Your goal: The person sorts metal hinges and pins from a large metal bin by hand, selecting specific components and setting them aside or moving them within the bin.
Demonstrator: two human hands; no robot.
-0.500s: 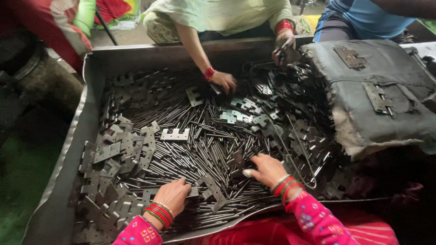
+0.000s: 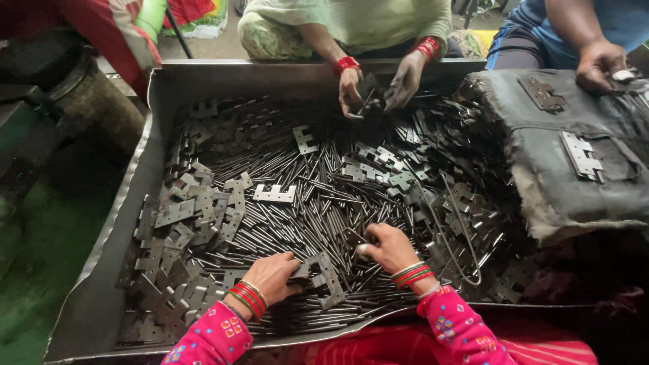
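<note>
Near the front edge of the metal tray (image 2: 203, 74), the left hand (image 2: 274, 276) pinches a grey hinge leaf (image 2: 327, 278) in its grip, while the right hand (image 2: 387, 249) closes on thin steel pins (image 2: 318, 203) just beside it.

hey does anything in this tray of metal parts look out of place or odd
One thing stands out: a long bent wire loop lies across the straight pins and hinge plates, right of the right hand. It is the only curved piece. The tray wall is also dented on its left side.
</note>
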